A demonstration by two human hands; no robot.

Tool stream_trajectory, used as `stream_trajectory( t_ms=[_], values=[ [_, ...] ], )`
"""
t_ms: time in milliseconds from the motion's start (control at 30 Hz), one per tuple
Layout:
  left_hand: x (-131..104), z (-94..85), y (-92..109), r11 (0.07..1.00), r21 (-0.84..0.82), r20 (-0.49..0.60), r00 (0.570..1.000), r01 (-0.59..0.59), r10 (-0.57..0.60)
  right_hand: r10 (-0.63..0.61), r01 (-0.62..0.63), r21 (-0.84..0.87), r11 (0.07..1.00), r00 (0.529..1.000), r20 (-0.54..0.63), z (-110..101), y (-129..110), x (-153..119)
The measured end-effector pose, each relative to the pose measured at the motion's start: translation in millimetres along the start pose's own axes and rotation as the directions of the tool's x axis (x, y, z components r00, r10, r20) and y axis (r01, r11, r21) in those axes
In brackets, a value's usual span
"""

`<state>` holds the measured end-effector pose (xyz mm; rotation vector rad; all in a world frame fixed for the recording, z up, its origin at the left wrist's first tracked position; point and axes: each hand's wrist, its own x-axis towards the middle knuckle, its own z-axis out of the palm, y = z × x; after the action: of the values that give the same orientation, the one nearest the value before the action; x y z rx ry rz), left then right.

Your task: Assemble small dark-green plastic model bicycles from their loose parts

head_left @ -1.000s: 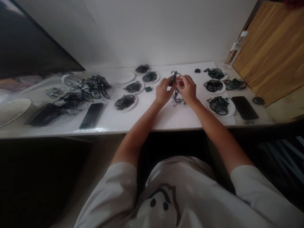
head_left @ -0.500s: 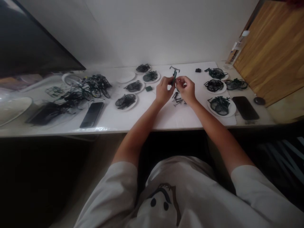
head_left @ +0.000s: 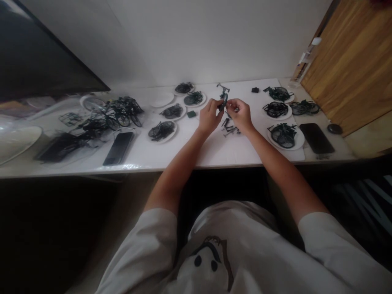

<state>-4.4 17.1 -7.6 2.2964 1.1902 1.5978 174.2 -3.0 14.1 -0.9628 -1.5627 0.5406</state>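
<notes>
Between my hands, above the white board, is a dark green miniature bicycle (head_left: 224, 98) with its handlebar pointing to the wall. My left hand (head_left: 210, 115) grips its side with thumb and fingers. My right hand (head_left: 241, 114) is closed in a pinch at the bicycle's right side; whether a small part is between those fingertips is hidden. Below them, loose dark bicycle parts (head_left: 229, 129) lie on the board, partly covered by my right hand. A small green block (head_left: 191, 114) sits left of my left hand.
Plates of dark bicycle parts stand left (head_left: 167, 136) and right (head_left: 298, 141). Finished-looking miniature bicycles (head_left: 124, 112) crowd the left side. Phones lie at left (head_left: 119, 148) and right (head_left: 317, 139). A bottle (head_left: 306, 61) stands by the wooden panel (head_left: 352, 61). A small black piece (head_left: 255, 90) rests near the wall.
The bicycle has turned slightly in my left hand, its handlebar shifting a little left and its wheel showing more. My right hand stays close beside it, nearly in place.
</notes>
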Motion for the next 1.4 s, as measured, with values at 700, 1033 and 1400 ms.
stream_trajectory(
  t_ms=[700,1033,1400],
  values=[
    [18.0,-7.4,-28.4,0.675,-0.534,-0.018,0.790,0.510,-0.612,0.216,-0.161,-0.391,0.906,0.971,0.100,-9.1,26.4,4.5],
    [17.5,-12.5,-20.6,0.458,-0.684,0.186,0.742,0.568,-0.644,0.153,-0.083,-0.316,0.945,0.967,0.204,-9.6,34.0,3.1],
    [20.4,-28.2,-26.7,0.421,-0.697,0.194,0.718,0.581,-0.669,0.323,-0.359,0.172,0.917,0.924,0.205,-9.7,7.9,4.9]
  ],
)
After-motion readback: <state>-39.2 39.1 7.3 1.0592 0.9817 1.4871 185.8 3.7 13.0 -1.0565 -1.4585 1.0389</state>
